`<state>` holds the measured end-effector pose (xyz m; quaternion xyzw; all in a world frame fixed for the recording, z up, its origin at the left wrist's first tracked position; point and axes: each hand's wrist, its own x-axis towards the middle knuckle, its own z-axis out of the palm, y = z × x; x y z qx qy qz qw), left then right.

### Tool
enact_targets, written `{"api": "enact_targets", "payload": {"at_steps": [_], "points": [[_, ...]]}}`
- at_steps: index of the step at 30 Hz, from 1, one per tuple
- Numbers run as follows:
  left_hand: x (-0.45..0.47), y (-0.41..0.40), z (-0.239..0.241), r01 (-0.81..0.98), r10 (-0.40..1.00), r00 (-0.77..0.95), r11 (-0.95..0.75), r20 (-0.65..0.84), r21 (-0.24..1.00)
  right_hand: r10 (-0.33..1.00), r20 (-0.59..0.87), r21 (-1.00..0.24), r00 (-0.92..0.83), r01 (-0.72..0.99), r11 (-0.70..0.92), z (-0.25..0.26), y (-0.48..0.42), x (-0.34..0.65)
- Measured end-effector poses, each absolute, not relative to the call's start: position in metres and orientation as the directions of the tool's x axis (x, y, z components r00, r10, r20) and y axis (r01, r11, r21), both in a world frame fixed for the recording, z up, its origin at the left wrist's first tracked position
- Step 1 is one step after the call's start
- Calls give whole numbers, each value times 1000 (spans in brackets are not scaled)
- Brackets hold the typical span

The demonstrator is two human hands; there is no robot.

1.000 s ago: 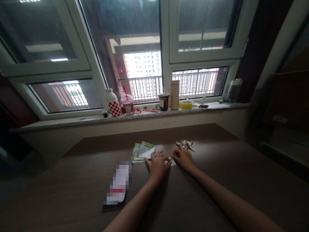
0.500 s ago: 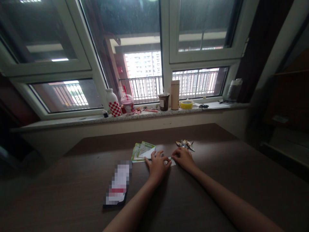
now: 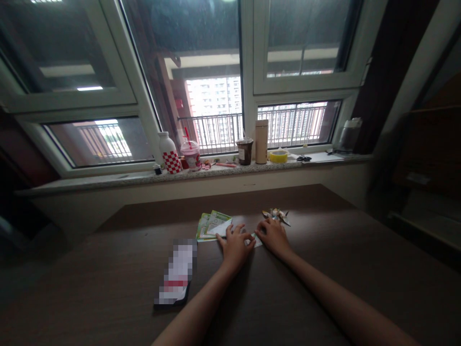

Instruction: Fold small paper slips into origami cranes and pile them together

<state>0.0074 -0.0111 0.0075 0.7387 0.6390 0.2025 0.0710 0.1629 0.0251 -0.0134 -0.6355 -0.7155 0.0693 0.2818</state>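
Note:
My left hand (image 3: 235, 245) and my right hand (image 3: 272, 236) rest side by side on a dark wooden table (image 3: 309, 298). Both press their bent fingertips on a small light piece of paper (image 3: 255, 240) that lies flat between them and is mostly hidden. A stack of green printed paper sheets (image 3: 212, 224) lies just left of my left hand. Small folded paper figures (image 3: 276, 215) sit just beyond my right hand.
A phone (image 3: 176, 276) lies on the table at the left. On the window sill (image 3: 118, 179) stand a red-checked bottle (image 3: 169, 153), a pink drink cup (image 3: 190, 154), a dark cup (image 3: 244, 151), a tall beige flask (image 3: 261, 134), a yellow tape roll (image 3: 278, 155) and scissors (image 3: 303, 158).

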Motion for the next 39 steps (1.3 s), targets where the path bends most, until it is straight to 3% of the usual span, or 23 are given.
{"api": "enact_targets", "payload": {"at_steps": [8, 17, 39], "points": [[7, -11, 5, 914, 973, 94, -168, 211, 368, 946, 324, -403, -16, 902, 153, -13, 26, 160], [7, -13, 6, 903, 974, 63, -149, 218, 404, 956, 292, -537, -27, 822, 188, -13, 29, 167], [7, -15, 8, 926, 975, 66, -139, 212, 350, 956, 278, -519, -94, 823, 232, -9, 24, 169]]}}
